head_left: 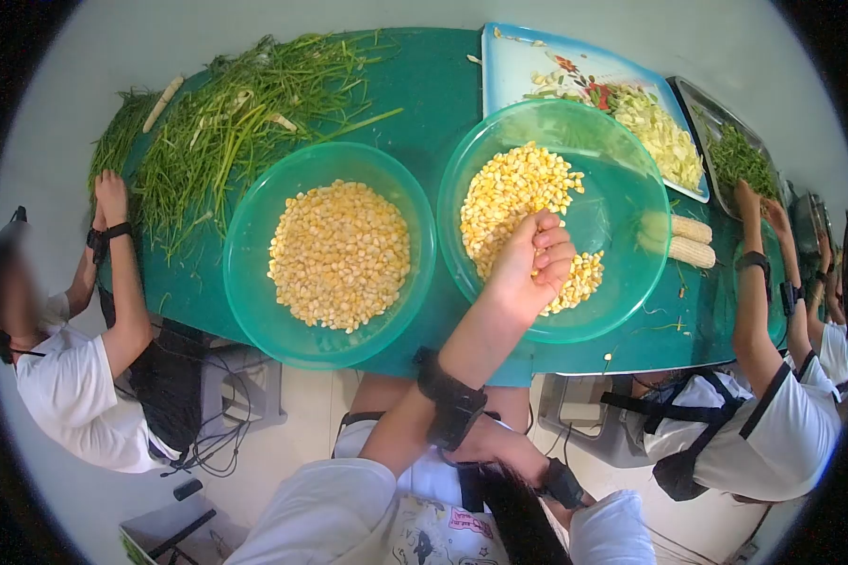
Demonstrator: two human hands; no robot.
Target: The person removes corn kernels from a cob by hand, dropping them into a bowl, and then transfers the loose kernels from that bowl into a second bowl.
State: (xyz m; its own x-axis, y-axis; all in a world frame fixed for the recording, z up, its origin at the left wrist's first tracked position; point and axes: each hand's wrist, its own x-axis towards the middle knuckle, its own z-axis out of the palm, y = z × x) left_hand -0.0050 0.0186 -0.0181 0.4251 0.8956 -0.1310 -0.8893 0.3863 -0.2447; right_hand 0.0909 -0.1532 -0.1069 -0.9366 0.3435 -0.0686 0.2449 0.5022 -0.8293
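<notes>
My left hand [539, 259] is over the right green plastic bowl [622, 311], its fingers curled closed. Whatever the fingers hold, if anything, is hidden. Loose yellow corn kernels [513, 188] lie beneath and around that hand, mostly along the bowl's left side, with a smaller patch below. Lower down, my right hand [485, 443] rests near my lap, partly covered by my left forearm; its fingers do not show. Left of my hand, a second green plastic bowl [250, 292] holds a broad heap of corn kernels [339, 254].
Green stalks [245, 113] spread over the table's [424, 75] left side. Behind the right bowl is a blue-rimmed tray [518, 75] with chopped vegetables; corn cobs [693, 251] lie beside it. A person [85, 377] sits at left, others [773, 405] at right, handling greens.
</notes>
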